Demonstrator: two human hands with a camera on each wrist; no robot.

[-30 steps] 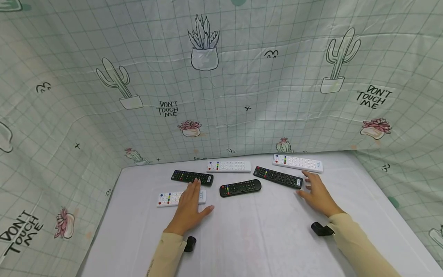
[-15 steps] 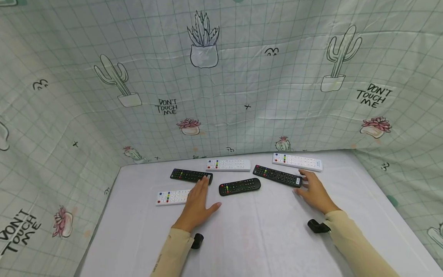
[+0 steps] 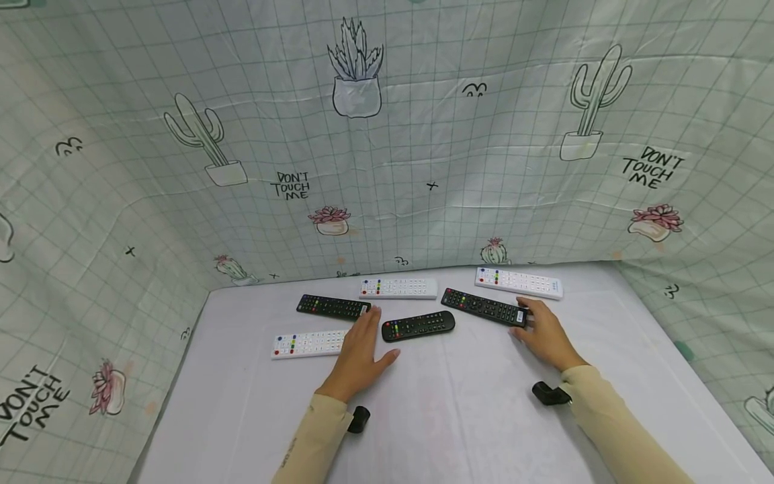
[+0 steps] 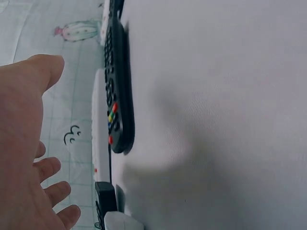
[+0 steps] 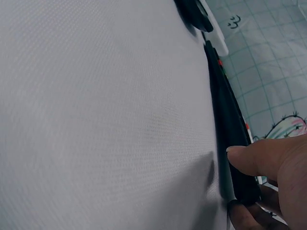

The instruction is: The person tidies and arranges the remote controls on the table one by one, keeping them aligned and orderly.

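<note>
In the head view, my right hand [image 3: 547,336] pinches the near right end of a long black remote control [image 3: 480,306]. The right wrist view has the thumb [image 5: 254,155] against the side of that remote [image 5: 228,110], with fingertips around its end. My left hand [image 3: 357,356] is held open, fingers extended and thumb spread, between a white remote [image 3: 308,343] and a rounded black remote [image 3: 418,327]. Its fingertips overlap the end of another black remote [image 3: 332,306]. In the left wrist view, the rounded black remote [image 4: 121,91] lies beyond the thumb, apart from it.
Two more white remotes lie at the back of the white table [image 3: 447,417], one in the middle [image 3: 398,289] and one on the right [image 3: 520,282]. A cactus-print curtain [image 3: 411,154] stands behind and along both sides. Each wrist carries a small black camera.
My left hand has drifted right, off much of the front white remote. My right hand has shifted slightly left, its thumb and fingers coming onto the long black remote's end.
</note>
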